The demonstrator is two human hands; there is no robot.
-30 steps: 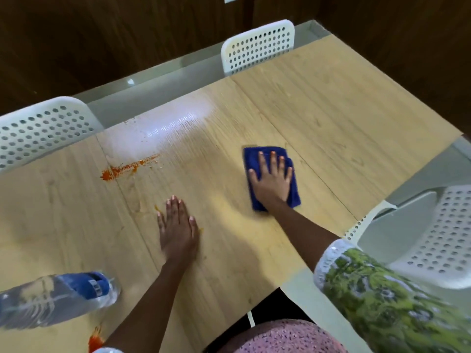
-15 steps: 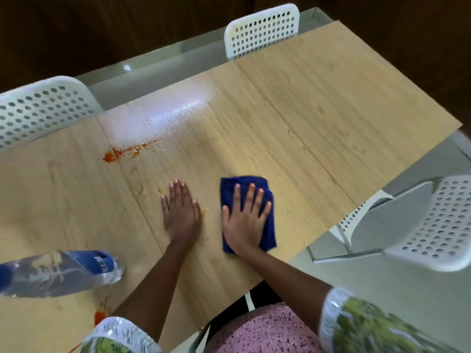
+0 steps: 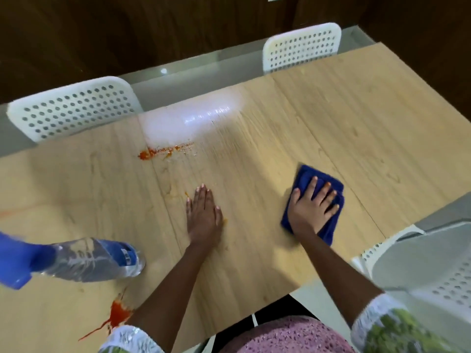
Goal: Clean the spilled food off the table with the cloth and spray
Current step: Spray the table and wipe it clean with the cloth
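Observation:
My right hand [image 3: 312, 207] lies flat with spread fingers on a folded blue cloth [image 3: 303, 174], pressing it onto the wooden table [image 3: 356, 138]. My left hand [image 3: 204, 215] rests flat on the bare tabletop, fingers straight and together. An orange-red food smear [image 3: 158, 152] lies further back, beside a wet shiny patch [image 3: 193, 118]. A second red splash [image 3: 118, 313] sits at the near edge by my left sleeve. A clear spray bottle with a blue head [image 3: 84, 261] lies on its side at the left.
Two white perforated chairs stand along the far side, one at the left [image 3: 74, 108] and one at the right [image 3: 302, 47]. A third white chair [image 3: 428, 271] is at my right. Small orange specks [image 3: 224, 220] lie by my left hand.
My right hand has slid the blue cloth from beside my left hand out to the right. My left hand has stayed put on the table.

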